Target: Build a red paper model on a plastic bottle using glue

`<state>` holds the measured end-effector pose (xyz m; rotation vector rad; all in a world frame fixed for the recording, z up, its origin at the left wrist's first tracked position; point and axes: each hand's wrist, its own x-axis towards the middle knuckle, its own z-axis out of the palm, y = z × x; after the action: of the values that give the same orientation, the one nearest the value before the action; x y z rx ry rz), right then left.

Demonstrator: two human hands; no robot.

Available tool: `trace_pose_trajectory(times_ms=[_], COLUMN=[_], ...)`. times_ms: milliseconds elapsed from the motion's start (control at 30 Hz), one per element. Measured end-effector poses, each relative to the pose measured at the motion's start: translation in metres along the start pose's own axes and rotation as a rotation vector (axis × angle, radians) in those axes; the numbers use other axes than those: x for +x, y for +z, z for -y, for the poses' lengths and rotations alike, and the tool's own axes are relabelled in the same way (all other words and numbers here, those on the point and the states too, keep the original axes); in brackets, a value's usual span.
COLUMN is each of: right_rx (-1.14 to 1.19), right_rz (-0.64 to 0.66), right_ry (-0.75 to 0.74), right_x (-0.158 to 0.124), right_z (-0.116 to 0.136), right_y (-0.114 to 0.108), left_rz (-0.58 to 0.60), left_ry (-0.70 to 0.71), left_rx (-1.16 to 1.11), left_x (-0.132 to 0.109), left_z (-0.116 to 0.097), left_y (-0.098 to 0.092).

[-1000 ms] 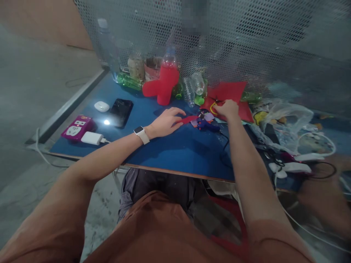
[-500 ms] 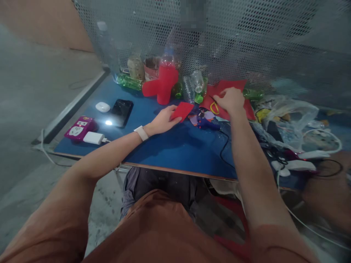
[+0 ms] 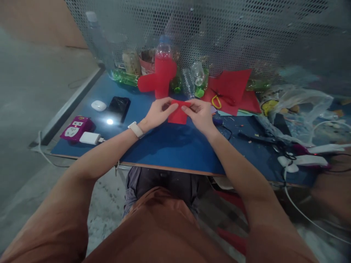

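Between my hands, just over the blue table (image 3: 161,153), is a small red piece of paper (image 3: 178,116). My left hand (image 3: 161,111) pinches its upper left corner, and my right hand (image 3: 201,114) pinches the upper right one. Beyond them stands a plastic bottle (image 3: 164,47) with a blue cap, wrapped in red, with red tubes sticking out at its sides. To the right lie larger red sheets (image 3: 233,86) with a pair of scissors with yellow on the handle (image 3: 216,102) on them. A dark blue tool (image 3: 218,121) with a cable is partly hidden behind my right hand.
A black phone (image 3: 119,107), a white case (image 3: 98,105) and a purple power socket (image 3: 76,128) with a white charger (image 3: 90,138) lie at left. Green bottles (image 3: 124,77) line the metal mesh (image 3: 219,36). Plastic bags (image 3: 304,104) and cables crowd the right.
My right hand has come left from the red sheets and now grips the small red paper too. The scissors lie uncovered on the sheets. The view has shifted slightly.
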<state>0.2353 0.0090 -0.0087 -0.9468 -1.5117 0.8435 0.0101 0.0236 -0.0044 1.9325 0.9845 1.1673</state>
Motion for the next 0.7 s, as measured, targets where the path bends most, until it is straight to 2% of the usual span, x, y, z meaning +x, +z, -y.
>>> trace_pose_trajectory(times_ms=[133, 233, 433, 567, 700], right_rx=[0.029, -0.016, -0.056, -0.043, 0.025], right_rz=[0.070, 0.094, 0.037, 0.022, 0.081], right_ry=[0.031, 0.049, 0.050, 0.068, 0.122], right_x=[-0.005, -0.007, -0.002, 0.001, -0.003], right_z=[0.003, 0.005, -0.003, -0.007, -0.003], right_y=[0.003, 0.007, 0.005, 0.001, 0.001], left_rz=[-0.049, -0.009, 0.087, 0.087, 0.089], left_ry=[0.014, 0.012, 0.010, 0.006, 0.017], left_rx=[-0.064, -0.019, 0.064, 0.052, 0.039], left_x=[0.004, 0.005, 0.003, 0.003, 0.003], left_z=[0.003, 0.005, 0.005, 0.007, 0.009], left_y=[-0.003, -0.002, -0.001, -0.003, -0.005])
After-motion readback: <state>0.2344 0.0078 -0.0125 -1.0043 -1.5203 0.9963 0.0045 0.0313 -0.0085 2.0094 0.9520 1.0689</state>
